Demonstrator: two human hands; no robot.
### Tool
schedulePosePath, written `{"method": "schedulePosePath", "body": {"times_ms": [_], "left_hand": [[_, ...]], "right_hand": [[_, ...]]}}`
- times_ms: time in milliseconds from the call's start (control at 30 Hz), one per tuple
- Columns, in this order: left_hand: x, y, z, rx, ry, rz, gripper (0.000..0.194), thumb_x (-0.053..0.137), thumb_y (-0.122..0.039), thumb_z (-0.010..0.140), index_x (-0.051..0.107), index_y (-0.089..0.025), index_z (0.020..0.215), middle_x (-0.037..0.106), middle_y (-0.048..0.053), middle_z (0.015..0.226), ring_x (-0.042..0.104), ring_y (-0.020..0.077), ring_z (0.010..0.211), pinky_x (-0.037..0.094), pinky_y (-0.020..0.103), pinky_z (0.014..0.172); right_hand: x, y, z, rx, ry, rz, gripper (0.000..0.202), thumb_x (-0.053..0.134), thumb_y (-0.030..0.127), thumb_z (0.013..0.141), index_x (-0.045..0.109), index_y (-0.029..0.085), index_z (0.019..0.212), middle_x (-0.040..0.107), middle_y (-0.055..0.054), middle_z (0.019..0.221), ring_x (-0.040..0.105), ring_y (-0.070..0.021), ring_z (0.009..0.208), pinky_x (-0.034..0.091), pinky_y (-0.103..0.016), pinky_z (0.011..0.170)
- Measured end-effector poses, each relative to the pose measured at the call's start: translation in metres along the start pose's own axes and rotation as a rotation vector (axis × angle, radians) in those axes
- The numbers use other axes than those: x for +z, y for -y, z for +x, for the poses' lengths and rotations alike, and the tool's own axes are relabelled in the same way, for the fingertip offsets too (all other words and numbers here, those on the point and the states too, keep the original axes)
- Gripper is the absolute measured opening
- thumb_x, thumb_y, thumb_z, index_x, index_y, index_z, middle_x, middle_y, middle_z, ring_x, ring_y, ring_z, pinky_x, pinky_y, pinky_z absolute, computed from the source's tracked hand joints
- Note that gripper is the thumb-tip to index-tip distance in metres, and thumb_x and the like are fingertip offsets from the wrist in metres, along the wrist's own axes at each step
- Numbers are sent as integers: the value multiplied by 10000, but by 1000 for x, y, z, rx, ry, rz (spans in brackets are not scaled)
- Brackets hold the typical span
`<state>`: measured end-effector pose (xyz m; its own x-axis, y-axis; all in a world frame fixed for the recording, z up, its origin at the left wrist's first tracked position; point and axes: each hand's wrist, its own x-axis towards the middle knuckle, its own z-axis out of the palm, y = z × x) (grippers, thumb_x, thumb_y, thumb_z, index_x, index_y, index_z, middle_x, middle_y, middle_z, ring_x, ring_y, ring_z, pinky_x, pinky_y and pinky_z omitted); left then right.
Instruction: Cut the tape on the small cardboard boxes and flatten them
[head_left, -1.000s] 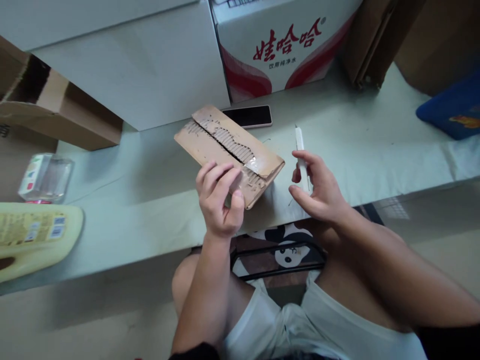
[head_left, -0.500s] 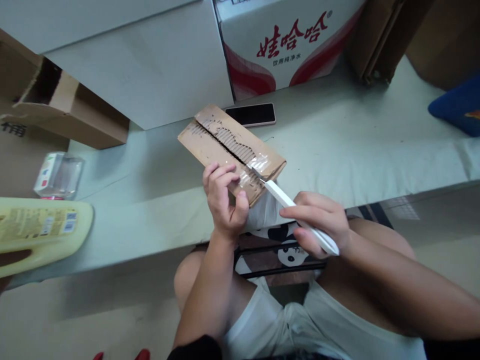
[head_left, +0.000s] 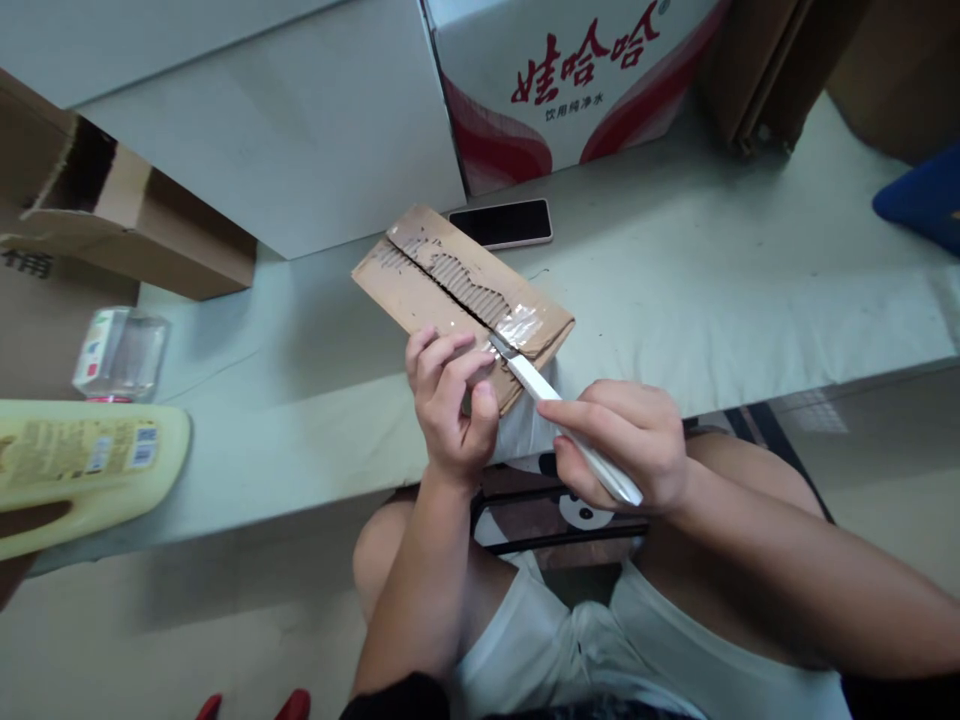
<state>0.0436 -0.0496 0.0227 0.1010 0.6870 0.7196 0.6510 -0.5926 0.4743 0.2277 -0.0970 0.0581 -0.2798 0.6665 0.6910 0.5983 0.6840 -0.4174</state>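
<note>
A flat brown cardboard box (head_left: 427,290) lies tilted across the front of the table, with a dark slit along its middle, torn corrugated patches and clear tape at its near right end. My left hand (head_left: 454,405) grips the near edge of this box, fingers on its top and thumb at the near end. In my right hand (head_left: 626,445) is a white-handled knife (head_left: 559,400), held at a slant. Its metal blade rests at the taped end of the slit, close to my left fingertips; the blade's tip seems to be in the slit.
Behind the box lie a phone (head_left: 502,223) and a white-and-red carton (head_left: 562,110). An open cardboard box (head_left: 180,230), a clear plastic container (head_left: 124,352) and a pale yellow bottle (head_left: 161,470) stand or lie at left. Something blue (head_left: 922,205) is at the right edge.
My right hand and the knife have shifted left and slightly up, so the blade sits farther along the slit toward my left fingers. The left hand still holds the box.
</note>
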Motion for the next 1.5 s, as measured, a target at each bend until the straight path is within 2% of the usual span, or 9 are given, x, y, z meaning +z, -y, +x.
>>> {"method": "schedulePosePath", "body": {"times_ms": [200, 367, 567, 867, 1033, 1200, 1300, 1500], "left_hand": [[0, 1, 0, 17, -10, -67, 227, 447, -277, 942, 668, -233, 971, 692, 52, 1059, 640, 231, 1093, 402, 511, 1162], [-2, 1, -1, 22, 27, -29, 229, 448, -274, 933, 668, -230, 978, 689, 60, 1079, 628, 240, 1126, 402, 516, 1166], [-2, 1, -1, 48, 6, -77, 205, 463, -235, 939, 658, -218, 998, 673, 56, 1101, 619, 227, 1138, 407, 495, 1155], [-1, 2, 0, 51, 9, -106, 194, 471, -255, 951, 655, -213, 997, 665, 60, 1108, 617, 212, 1131, 388, 477, 1165], [-1, 2, 0, 63, 8, -95, 197, 470, -247, 943, 657, -214, 996, 668, 58, 1097, 623, 220, 1122, 402, 488, 1155], [0, 1, 0, 51, 1, -98, 202, 467, -231, 932, 658, -212, 994, 667, 63, 1092, 613, 222, 1140, 397, 489, 1159], [0, 1, 0, 51, 0, -109, 195, 469, -231, 931, 654, -212, 989, 665, 60, 1089, 620, 215, 1117, 396, 484, 1159], [-1, 2, 0, 49, 19, -110, 188, 471, -244, 932, 644, -222, 1001, 664, 59, 1110, 606, 234, 1147, 387, 502, 1157]], "right_hand": [[5, 3, 3, 25, 6, -37, 186, 568, 179, 874, 662, 187, 1035, 587, 22, 621, 508, -123, 508, 419, -269, 480], [-5, 2, 5, -40, -13, -102, 187, 578, 173, 857, 658, 193, 1025, 593, 20, 597, 511, -123, 495, 414, -277, 471], [-16, 5, 2, -71, 1, -101, 224, 575, 146, 844, 649, 199, 1048, 618, 13, 605, 534, -129, 502, 433, -281, 483], [-4, 0, 0, 13, 37, -116, 198, 578, 197, 890, 650, 174, 1074, 654, 12, 670, 543, -103, 510, 416, -238, 477], [-9, 0, 2, -42, -18, -91, 185, 576, 160, 859, 646, 183, 1028, 644, 17, 617, 544, -112, 487, 422, -266, 486], [-13, -4, 3, -105, -98, -56, 213, 558, 152, 849, 645, 193, 1039, 601, 17, 564, 508, -123, 442, 374, -291, 449], [-13, -5, 5, -54, -94, -79, 150, 546, 172, 881, 652, 200, 983, 619, 2, 572, 516, -120, 444, 382, -287, 446], [-8, -3, 6, 102, -69, -51, 131, 549, 229, 938, 676, 227, 970, 717, -9, 667, 643, -133, 534, 469, -267, 487]]}}
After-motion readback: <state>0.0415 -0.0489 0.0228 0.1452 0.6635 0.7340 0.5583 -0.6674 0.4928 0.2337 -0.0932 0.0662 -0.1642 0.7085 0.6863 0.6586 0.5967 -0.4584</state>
